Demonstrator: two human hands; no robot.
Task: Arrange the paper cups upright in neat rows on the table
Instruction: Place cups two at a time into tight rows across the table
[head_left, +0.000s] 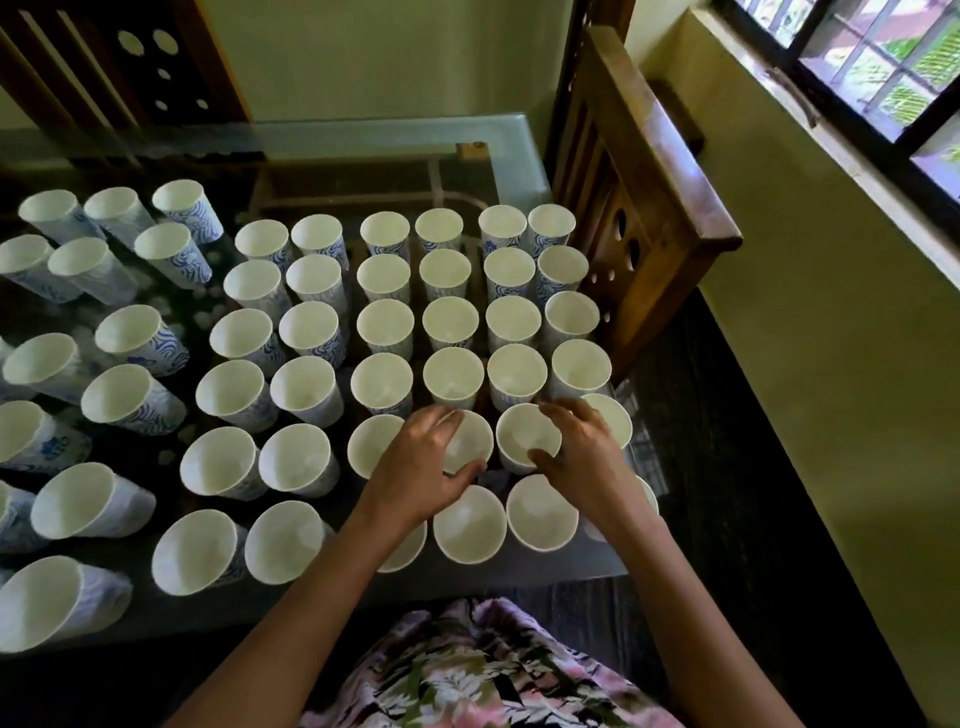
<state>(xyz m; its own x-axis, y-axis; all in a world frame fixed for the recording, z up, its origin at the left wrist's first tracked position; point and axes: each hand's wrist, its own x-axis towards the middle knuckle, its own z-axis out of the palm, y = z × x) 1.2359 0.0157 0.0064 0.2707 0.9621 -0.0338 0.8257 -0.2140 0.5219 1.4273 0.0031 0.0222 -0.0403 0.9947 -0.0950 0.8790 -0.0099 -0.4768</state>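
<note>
Many white paper cups with blue patterns stand upright, mouths up, on a glass table (395, 140). On the right they form tidy rows (451, 319); on the left the cups (127, 332) stand more loosely. My left hand (421, 465) grips one cup (470, 439) in the near rows, fingers over its far rim and thumb at its near side. My right hand (582, 447) grips the neighbouring cup (524, 434) the same way, thumb on the near rim.
A wooden chair (644, 192) stands against the table's right edge, another dark chair (119, 67) at the far left. A wall and a window (883, 67) lie to the right. The table's near edge is just in front of my floral clothing (483, 670).
</note>
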